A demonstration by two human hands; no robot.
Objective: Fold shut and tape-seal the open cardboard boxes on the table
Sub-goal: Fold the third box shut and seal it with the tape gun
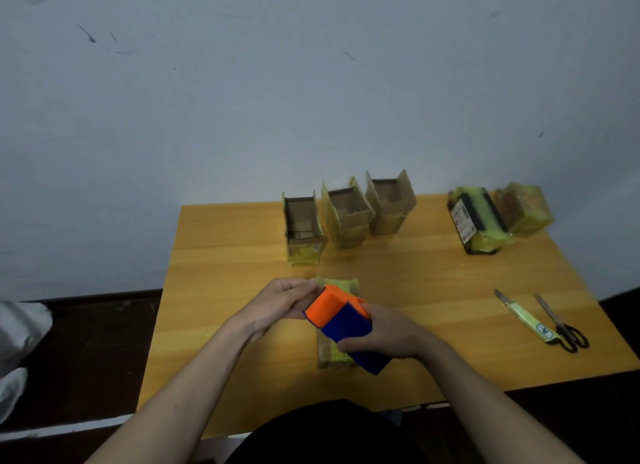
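Observation:
My right hand (384, 335) grips the blue handle of an orange-and-blue tape dispenser (341, 320) held above a cardboard box (329, 354) lying on the wooden table (242, 255). My left hand (280, 301) pinches at the dispenser's orange front end, where the tape comes out. The box beneath is mostly hidden by both hands and the dispenser. Three open cardboard boxes (303, 226) (346, 214) (391, 204) with yellow tape on their sides stand in a row at the table's far edge, flaps up.
Two boxes wrapped in yellow tape (476, 219) (524, 209) stand at the far right. A utility knife (523, 316) and scissors (562, 325) lie near the right edge. The wall rises right behind the table. White cloth (17, 328) shows at the left.

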